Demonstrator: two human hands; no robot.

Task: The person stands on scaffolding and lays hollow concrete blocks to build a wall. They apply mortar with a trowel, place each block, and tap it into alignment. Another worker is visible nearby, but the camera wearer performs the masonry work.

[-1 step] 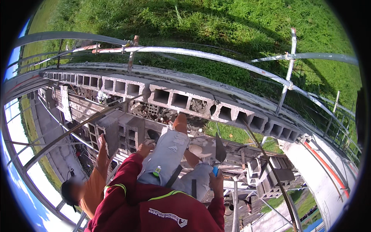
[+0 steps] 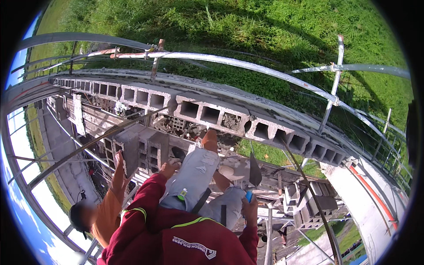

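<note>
While I watch from far off through the head camera, my right grip (image 2: 250, 212) is closed around the blue handle of a trowel (image 2: 255, 171), held to the right of the grey trousers (image 2: 192, 172), its dark pointed blade jutting forward toward a row of hollow concrete blocks (image 2: 221, 117). My left grip (image 2: 169, 168) has its fingers curled beside the trousers, near a dark round object (image 2: 178, 152); I cannot tell how far open it is or whether it has hold of anything. To my left, a co-worker (image 2: 106, 218) in orange raises an arm beside stacked blocks (image 2: 127, 152); scaffold rails (image 2: 247, 67) run beyond the row
</note>
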